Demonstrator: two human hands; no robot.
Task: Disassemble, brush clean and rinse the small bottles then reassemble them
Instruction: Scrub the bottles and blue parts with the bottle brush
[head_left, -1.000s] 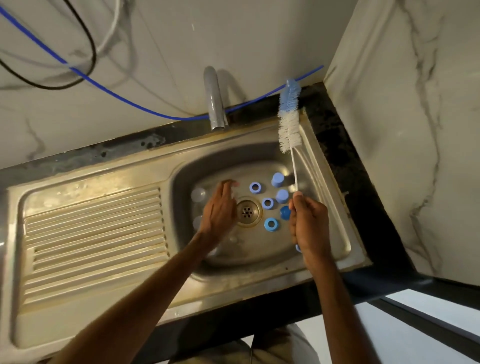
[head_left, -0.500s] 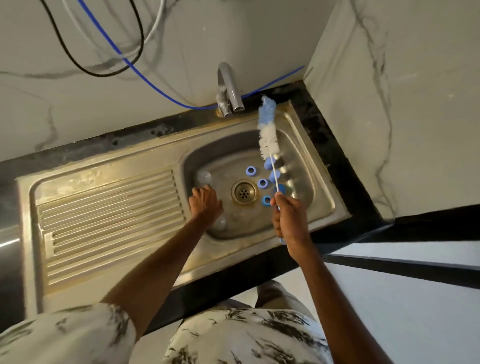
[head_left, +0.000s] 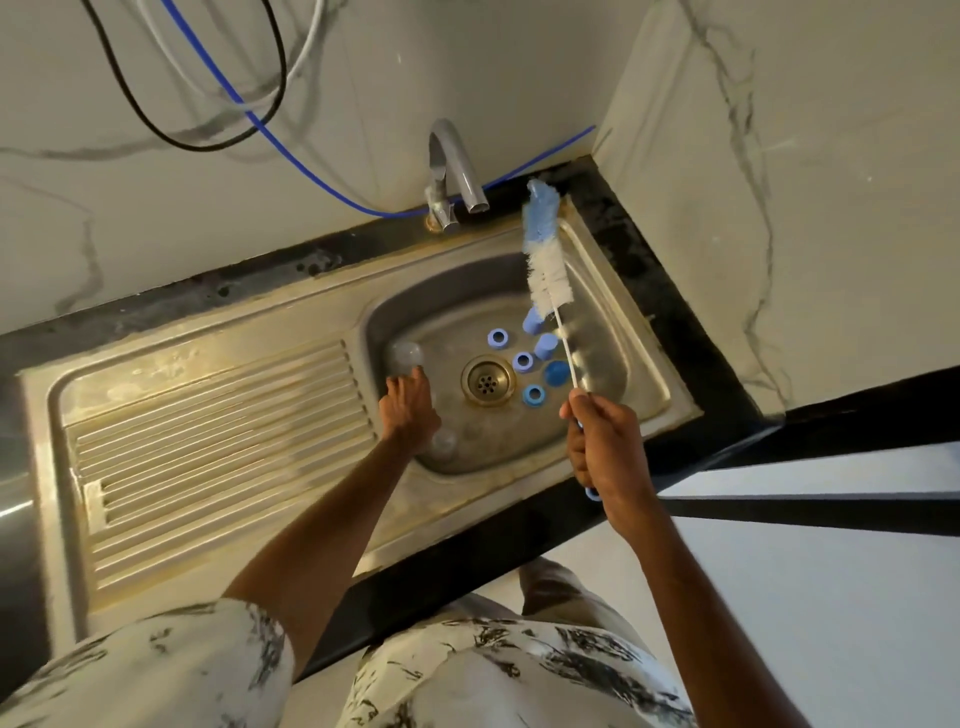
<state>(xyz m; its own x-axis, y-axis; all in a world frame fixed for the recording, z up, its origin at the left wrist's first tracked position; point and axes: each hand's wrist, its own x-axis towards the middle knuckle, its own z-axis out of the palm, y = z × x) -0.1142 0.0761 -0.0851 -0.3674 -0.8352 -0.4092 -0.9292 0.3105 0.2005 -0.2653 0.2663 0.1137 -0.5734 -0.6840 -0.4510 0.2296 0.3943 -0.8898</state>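
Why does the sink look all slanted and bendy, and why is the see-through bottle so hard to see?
Head view: the wide-angle lens bows the sink's straight edges; the clear bottle by the left hand looks faint because dull steel shows through it; the light is soft, with one bright streak at the far left edge; the brush looks sharp.

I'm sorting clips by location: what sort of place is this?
Probably a home kitchen or utility counter: a stainless steel sink with a ribbed drainboard, a tap mounted behind the basin, and marble-look wall panels around the corner.
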